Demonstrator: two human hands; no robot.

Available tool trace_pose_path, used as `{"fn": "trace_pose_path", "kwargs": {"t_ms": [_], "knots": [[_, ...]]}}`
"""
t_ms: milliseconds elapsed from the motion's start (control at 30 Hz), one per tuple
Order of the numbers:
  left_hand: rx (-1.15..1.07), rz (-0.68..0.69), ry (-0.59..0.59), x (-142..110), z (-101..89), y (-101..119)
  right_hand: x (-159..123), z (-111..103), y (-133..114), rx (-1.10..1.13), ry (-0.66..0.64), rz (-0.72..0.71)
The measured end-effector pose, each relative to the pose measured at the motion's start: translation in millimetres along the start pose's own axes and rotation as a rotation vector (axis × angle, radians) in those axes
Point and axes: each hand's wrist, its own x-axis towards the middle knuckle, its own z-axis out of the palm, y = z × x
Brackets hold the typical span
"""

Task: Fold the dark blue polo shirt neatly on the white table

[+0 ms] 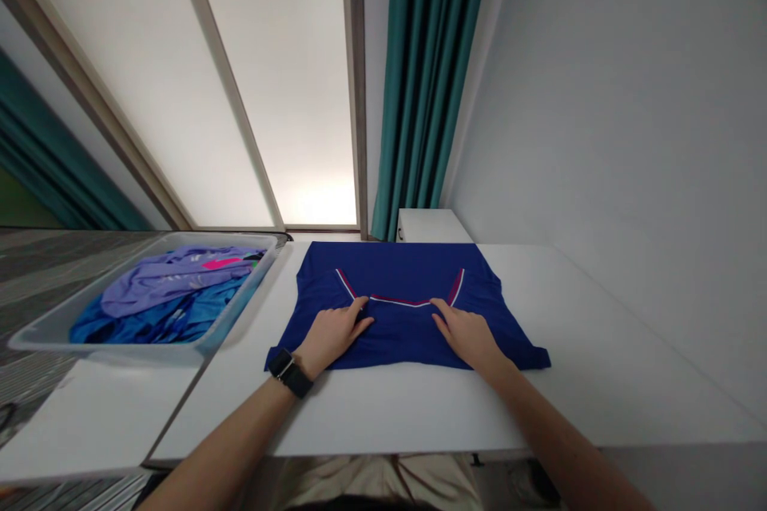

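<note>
A dark blue shirt (395,267) with red and white trim lies spread on the white table (599,383) in front of me. My left hand (335,331) rests on its left part, the index fingertip at the trim line and the thumb held apart. On the other side, my right hand (467,333) touches the fabric at the right end of the same line, index finger stretched out and thumb apart. The other fingers of both hands are partly hidden. A black watch (291,373) is on my left wrist.
To the left stands a translucent plastic tub (207,347) holding purple clothing (168,283) and bright blue clothing (156,323). Behind the table are a low white cabinet (435,225), a green curtain (428,96) and frosted panels (288,80). A grey wall (629,136) borders the right.
</note>
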Motion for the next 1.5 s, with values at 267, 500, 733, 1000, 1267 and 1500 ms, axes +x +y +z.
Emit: {"fn": "trace_pose_path", "kwargs": {"t_ms": [267,500,733,1000,1267,1500], "knots": [[-0.017,0.108,0.298,-1.6,-13.6,14.5,0.3,-21.4,-16.2,0.086,0.246,-0.169],[-0.314,0.083,0.158,24.7,-5.2,-8.4,9.9,-10.9,-23.9,0.212,0.12,-0.225],[-0.494,0.144,0.121,32.3,-3.2,-13.6,8.9,6.6,-18.6,0.215,0.03,-0.206],[-0.587,0.132,0.034,46.9,-0.9,-14.8,8.2,8.4,-18.3,0.195,0.038,-0.218],[-0.143,0.22,0.272,17.3,-23.3,28.3,5.4,1.2,-22.8,0.184,0.111,-0.233],[0.031,0.176,0.16,-1.6,5.6,60.4,-1.6,-0.7,-48.0,0.195,0.115,-0.268]]}}
